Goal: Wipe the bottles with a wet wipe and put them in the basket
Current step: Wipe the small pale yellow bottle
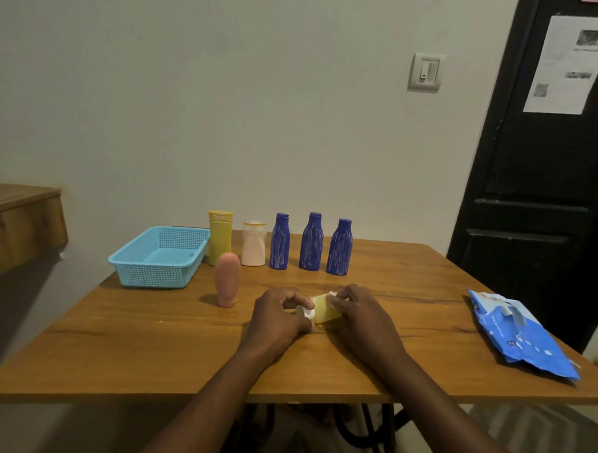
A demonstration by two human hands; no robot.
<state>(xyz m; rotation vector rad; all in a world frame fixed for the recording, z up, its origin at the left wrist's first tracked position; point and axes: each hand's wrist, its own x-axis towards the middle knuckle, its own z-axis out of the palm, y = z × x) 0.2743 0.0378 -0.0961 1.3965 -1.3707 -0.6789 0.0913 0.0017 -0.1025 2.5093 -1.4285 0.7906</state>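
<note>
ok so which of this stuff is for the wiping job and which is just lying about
For the job: small yellow bottle, wipe, pink bottle, tall yellow bottle, pale bottle, three blue bottles, basket, wipes pack.
Lying about: wall switch, sheet of paper, wooden shelf.

Basket (156, 277) at the desk's (124, 336) far left. To its right along the back: tall bottle (220, 237), squat bottle (254, 244), then three matching bottles (311, 242) in a row. Rounded bottle (227, 280) stands before the tall one. Mid-desk, small bottle (323, 309) held between left hand (277, 318) and right hand (358, 312), a wipe (331, 294) seemingly on it. Wipes pack (521, 336) by the right edge.
</note>
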